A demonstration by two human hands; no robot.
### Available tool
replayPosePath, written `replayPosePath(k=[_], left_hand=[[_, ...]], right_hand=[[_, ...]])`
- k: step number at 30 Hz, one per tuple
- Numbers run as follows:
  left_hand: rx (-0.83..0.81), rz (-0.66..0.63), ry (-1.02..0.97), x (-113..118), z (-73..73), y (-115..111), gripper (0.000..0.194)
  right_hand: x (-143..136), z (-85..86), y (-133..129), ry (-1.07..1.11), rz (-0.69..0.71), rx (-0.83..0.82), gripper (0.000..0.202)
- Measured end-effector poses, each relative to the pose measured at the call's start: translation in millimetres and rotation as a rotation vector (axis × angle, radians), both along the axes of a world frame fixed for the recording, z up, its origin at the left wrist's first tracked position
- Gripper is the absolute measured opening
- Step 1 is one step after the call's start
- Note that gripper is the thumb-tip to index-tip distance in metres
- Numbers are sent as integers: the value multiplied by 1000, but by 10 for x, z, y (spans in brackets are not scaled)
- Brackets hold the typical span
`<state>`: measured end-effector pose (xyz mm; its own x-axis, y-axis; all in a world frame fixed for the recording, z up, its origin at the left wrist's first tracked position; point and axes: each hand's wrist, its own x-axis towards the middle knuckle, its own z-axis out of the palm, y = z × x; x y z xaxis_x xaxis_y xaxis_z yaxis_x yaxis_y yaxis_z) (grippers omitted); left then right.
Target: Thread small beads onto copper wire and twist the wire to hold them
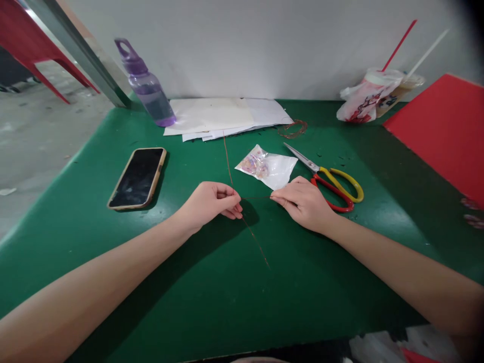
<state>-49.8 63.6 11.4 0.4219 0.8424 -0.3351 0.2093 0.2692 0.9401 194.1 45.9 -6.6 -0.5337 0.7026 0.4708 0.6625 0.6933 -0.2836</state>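
Pinched between the thumb and fingers of my left hand (217, 200) is a thin copper-coloured wire (255, 239). It runs up toward the papers and down toward the table's front. My right hand (304, 204) is closed in a pinch on a fine strand that stretches across from the left fingertips; the strand is faint between the hands. Just beyond the right hand lies a small clear-and-white packet (268, 166) of tiny coloured pieces, perhaps beads. Scissors (336, 186) with one red and one yellow handle rest beside that hand, blades partly apart.
On the green table (227, 302) lie a phone (138, 177) at left, stacked papers (219, 116) and a coil of wire (293, 129) at the back. A purple bottle (151, 96) stands back left. Two drink cups (372, 96) and a red panel (446, 131) are at right.
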Motion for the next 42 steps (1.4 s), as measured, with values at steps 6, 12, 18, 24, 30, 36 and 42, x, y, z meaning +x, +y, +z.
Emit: replayPosePath(k=[6, 12, 18, 24, 30, 36, 42], left_hand=[[-4, -11, -17, -42, -17, 28, 19], [-3, -19, -15, -53, -2, 39, 19], [5, -71, 21, -55, 10, 32, 19], [-19, -80, -7, -67, -4, 47, 21], [-10, -94, 14, -66, 2, 35, 19], [-58, -296, 14, -62, 94, -7, 16], [-51, -401, 17, 0, 81, -86, 15]], right_hand=[[121, 10, 96, -80, 123, 99, 15], [124, 30, 90, -124, 142, 172, 11], [101, 30, 60, -69, 169, 124, 10], [117, 25, 64, -37, 183, 135, 10], [68, 80, 17, 74, 73, 203, 22], [-92, 281, -199, 243, -51, -27, 18], [-34, 471, -135, 268, 16, -884, 24]])
